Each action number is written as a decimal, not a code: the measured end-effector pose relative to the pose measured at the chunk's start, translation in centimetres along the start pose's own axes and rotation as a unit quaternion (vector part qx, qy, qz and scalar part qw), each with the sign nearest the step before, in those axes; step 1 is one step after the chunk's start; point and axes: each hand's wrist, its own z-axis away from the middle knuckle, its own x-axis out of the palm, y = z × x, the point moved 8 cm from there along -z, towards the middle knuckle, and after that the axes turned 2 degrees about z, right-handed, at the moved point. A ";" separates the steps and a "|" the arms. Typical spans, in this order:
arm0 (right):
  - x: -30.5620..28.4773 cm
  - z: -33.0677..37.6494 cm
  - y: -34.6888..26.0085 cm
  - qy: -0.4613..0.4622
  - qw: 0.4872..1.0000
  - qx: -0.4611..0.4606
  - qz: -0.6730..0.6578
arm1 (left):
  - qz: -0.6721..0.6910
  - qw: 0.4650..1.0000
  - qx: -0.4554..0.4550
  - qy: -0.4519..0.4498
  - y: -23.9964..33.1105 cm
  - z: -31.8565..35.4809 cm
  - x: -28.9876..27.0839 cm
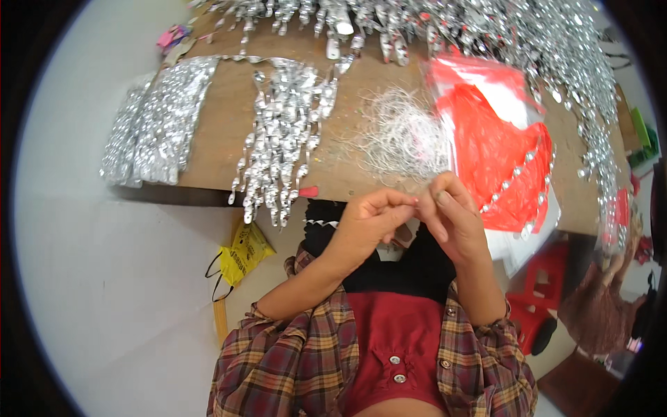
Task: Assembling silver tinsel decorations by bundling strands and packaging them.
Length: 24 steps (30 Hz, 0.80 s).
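Observation:
My left hand (372, 224) and my right hand (455, 217) meet at the table's front edge, above my lap. Thumb and forefinger are pinched together on each, fingertips almost touching. Whatever lies between them is too small to make out. Just beyond them a tangled heap of thin white strings (404, 132) lies on the brown table (229, 132). To its right is a red plastic bag (479, 149) with a strand of shiny silver pieces (511, 177) across it. Left of the strings, a bunch of silver twisted strands (288, 132) hangs partly over the edge.
Flat bundles of silver strands (170, 118) lie at the table's left end. A large mass of silver strands (514, 31) covers the back and right. A yellow bag (244, 256) is below on the left; a red stool (538, 285) stands at right, near another person (601, 306).

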 end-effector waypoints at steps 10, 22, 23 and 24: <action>-2.0 0.7 2.1 0.026 0.905 -0.018 0.424 | 0.114 0.985 -0.040 -0.124 -0.6 0.5 -0.2; -3.5 0.9 -7.1 0.148 0.913 -0.259 0.277 | -0.310 0.916 0.210 0.143 8.2 1.5 -3.8; -3.8 0.9 -6.5 0.144 0.919 -0.246 0.274 | -0.241 0.930 0.242 0.137 10.0 0.8 -4.5; -4.3 1.0 -6.4 0.148 0.918 -0.247 0.273 | -0.268 0.916 0.242 0.175 11.9 0.0 -5.5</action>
